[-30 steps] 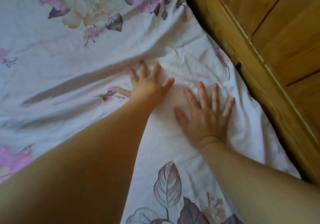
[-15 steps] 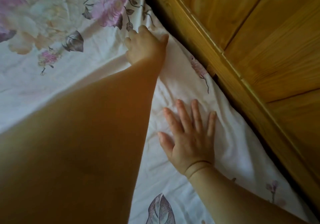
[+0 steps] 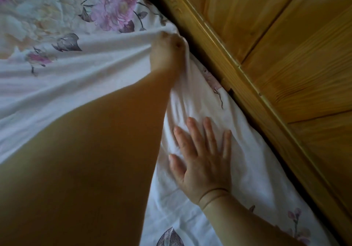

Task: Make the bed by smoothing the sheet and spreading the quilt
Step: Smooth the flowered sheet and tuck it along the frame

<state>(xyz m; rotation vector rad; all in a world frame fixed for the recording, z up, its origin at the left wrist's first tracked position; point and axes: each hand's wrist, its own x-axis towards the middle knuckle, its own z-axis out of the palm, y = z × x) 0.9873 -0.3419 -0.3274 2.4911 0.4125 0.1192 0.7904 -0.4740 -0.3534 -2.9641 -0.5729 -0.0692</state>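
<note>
A: Where are we on the sheet (image 3: 106, 78)?

B: White floral sheet fills the left and near part of the view. Its right edge runs on a diagonal from far centre to near right, tight against the wooden bed frame (image 3: 219, 55). Only a dark, narrow gap shows between cloth and wood.

A: Our left hand (image 3: 167, 49)?

B: Far out along that edge, just beside the frame. Fingers are curled and we see cloth bunched at the knuckles, with taut folds fanning out to the left from that spot. So we read it as gripping the sheet edge. Fingertips are hidden under the fold.

A: Right hand (image 3: 203, 162)?

B: Flat on the sheet, nearer to us, fingers straight and a little spread, pointing far. Palm presses a wrinkled patch. It grips nothing. Thin band (image 3: 213, 194) on the wrist.

A: Room to move?

B: None to the right: the frame rail and the wood panels (image 3: 285, 65) behind it close off that side. To the left the sheet lies wide and open, with long shallow creases. Our left forearm crosses the near left of the view and hides the cloth under it.

A: Wrinkles?

B: Densest between the two hands, close to the frame edge.

A: Quilt?

B: We cannot tell one apart from the sheet here.
</note>
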